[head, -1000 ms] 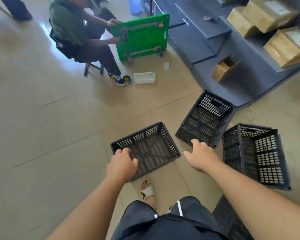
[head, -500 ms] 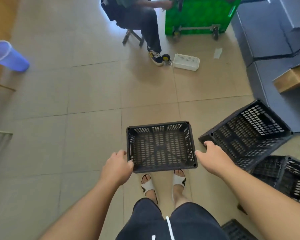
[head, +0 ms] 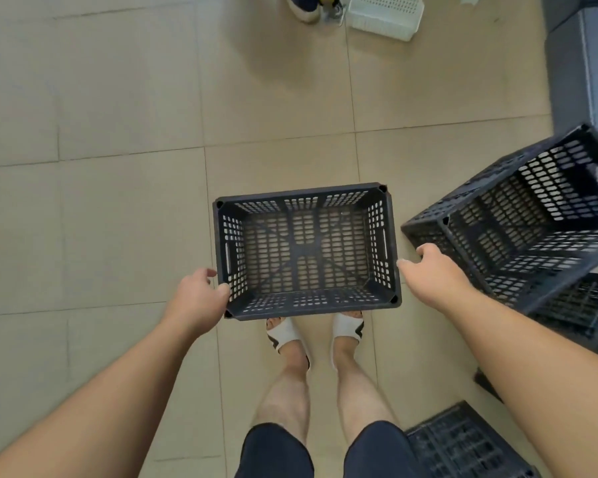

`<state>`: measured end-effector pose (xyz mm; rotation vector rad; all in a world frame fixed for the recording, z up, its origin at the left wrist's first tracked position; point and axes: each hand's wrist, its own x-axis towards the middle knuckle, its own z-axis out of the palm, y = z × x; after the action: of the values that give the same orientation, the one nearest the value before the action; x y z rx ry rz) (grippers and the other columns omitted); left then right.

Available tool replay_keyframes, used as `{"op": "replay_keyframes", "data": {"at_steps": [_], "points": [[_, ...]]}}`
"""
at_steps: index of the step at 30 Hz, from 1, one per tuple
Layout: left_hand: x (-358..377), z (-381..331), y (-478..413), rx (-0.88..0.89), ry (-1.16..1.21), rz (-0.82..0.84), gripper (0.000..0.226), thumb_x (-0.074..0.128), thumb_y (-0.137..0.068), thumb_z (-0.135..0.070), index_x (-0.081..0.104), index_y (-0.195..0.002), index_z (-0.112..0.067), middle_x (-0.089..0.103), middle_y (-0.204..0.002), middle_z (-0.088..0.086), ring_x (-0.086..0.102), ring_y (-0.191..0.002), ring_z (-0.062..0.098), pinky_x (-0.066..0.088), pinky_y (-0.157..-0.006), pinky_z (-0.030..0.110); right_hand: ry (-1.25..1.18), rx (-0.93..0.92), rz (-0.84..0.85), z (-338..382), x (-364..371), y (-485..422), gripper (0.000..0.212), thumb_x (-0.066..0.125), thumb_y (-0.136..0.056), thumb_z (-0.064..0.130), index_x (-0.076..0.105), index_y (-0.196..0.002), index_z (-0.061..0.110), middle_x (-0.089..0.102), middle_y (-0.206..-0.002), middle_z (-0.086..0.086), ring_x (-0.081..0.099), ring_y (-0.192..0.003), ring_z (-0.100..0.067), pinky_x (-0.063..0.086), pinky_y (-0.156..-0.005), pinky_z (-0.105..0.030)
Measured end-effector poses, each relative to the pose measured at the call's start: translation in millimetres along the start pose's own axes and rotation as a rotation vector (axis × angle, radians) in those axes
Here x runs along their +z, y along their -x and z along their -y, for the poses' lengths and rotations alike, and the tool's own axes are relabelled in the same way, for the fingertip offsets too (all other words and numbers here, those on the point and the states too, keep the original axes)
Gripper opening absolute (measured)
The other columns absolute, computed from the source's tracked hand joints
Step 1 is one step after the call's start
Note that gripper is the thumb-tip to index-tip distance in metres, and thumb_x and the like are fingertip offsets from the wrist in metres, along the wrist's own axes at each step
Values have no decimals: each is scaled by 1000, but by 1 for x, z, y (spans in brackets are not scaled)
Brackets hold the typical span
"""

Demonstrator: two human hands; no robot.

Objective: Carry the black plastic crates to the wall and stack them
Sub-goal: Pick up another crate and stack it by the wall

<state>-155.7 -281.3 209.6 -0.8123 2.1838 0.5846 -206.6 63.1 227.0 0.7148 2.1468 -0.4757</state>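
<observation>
A black plastic crate lies open side up on the tiled floor just in front of my sandalled feet, and its near rim covers my toes. My left hand is at its near left corner, thumb over the rim and fingers curled against the outside of the left wall. My right hand reaches to the right wall with fingers extended; the fingertips touch the wall near the rim. A second black crate leans tilted at the right, just behind my right hand.
Under the tilted crate lies another black crate, and one more sits at the bottom right by my leg. A white basket and another person's shoe are at the top. A dark grey platform fills the upper right.
My head has tipped further down and the crate now looks larger and closer. Both hands have closed in on its two sides; the left thumb now lies over the rim.
</observation>
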Motion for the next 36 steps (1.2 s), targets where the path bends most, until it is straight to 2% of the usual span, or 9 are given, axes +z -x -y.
{"op": "replay_keyframes", "data": {"at_steps": [3,10,15,19,23,26,30,33,36], "points": [[28,8,-48,-32,34,-12,45,55,-100,-31,52,-141,-13,57,-140,13,53,-96,25,41,-79,33,-11,17,-5,-6,29,-47,61,49,-101,39,35,-154,13,48,-151,-17,51,-132,-37,44,-97,-44],[84,30,-131,-160,201,-12,46,54,-99,-27,47,-142,-11,58,-114,5,55,-99,26,43,-84,37,-37,54,-7,-23,79,-139,58,48,-102,35,35,-153,10,48,-150,-17,49,-132,-37,39,-89,-41],[109,40,-176,-225,294,-33,46,60,-92,-30,47,-134,-16,62,-122,8,62,-104,29,50,-87,42,-136,117,-43,-27,100,-194,60,50,-102,38,35,-155,14,46,-153,-15,47,-134,-38,42,-101,-44],[121,53,-218,-258,301,-134,68,60,-69,-48,49,-131,-25,62,-128,5,65,-107,32,55,-93,52,-201,122,-64,-30,118,-228,61,51,-100,40,37,-154,15,49,-149,-13,51,-128,-35,43,-94,-43],[136,51,-239,-299,441,-91,31,58,-91,-28,56,-122,-21,67,-106,3,66,-94,28,53,-80,39,-302,111,-82,-29,139,-252,56,52,-100,40,43,-149,14,56,-142,-13,57,-120,-34,48,-95,-46],[141,61,-255,-339,553,-88,16,55,-96,-24,66,-105,-17,72,-104,2,68,-94,22,53,-75,34,-376,129,-104,-30,149,-264,46,51,-99,35,47,-141,16,62,-131,-11,62,-111,-32,53,-96,-51],[141,72,-268,-351,653,-23,15,57,-98,-26,66,-101,-14,68,-91,1,66,-82,15,53,-81,33,-460,121,-78,-31,148,-270,33,50,-101,24,50,-133,15,64,-118,-9,65,-99,-23,55,-82,-41],[138,76,-264,-330,667,-20,17,56,-96,-24,63,-108,-13,62,-82,0,59,-73,15,51,-87,36,-506,134,-28,-32,138,-265,32,49,-104,20,50,-135,14,66,-109,-5,65,-89,-16,55,-98,-45],[130,79,-249,-338,678,9,25,57,-90,-30,63,-107,-13,63,-87,1,61,-75,17,52,-87,38,-491,134,-28,-32,125,-250,32,48,-104,18,51,-136,14,66,-112,-6,65,-86,-16,56,-94,-42]]}}
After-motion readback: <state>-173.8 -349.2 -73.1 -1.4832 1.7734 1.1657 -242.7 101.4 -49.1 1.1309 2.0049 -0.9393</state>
